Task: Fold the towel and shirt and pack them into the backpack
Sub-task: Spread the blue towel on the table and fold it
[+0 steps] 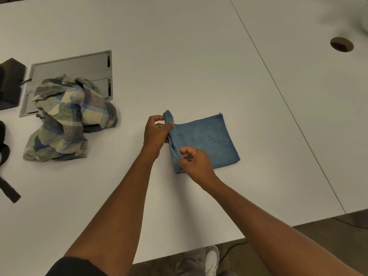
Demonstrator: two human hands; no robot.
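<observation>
Pinching the half-folded towel (205,141) along its left edge, both hands (156,134) (194,161) are mid-fold on the desk (199,66), shirt (67,118) crumpled, backpack (6,144) unpacked.

Both bare forearms reach out from the near edge, angling toward the middle of the scene. The left hand (157,134) sits a little farther out, fingers (159,118) curled, pinching the far-left corner of the blue towel (207,140) and lifting it. The right hand (196,162) is nearer, thumb and forefinger pinching the same left edge close to its near corner, other fingers bent above the cloth. The two hands lie close together, one beyond the other. A dark short sleeve (77,267) shows on the left upper arm
</observation>
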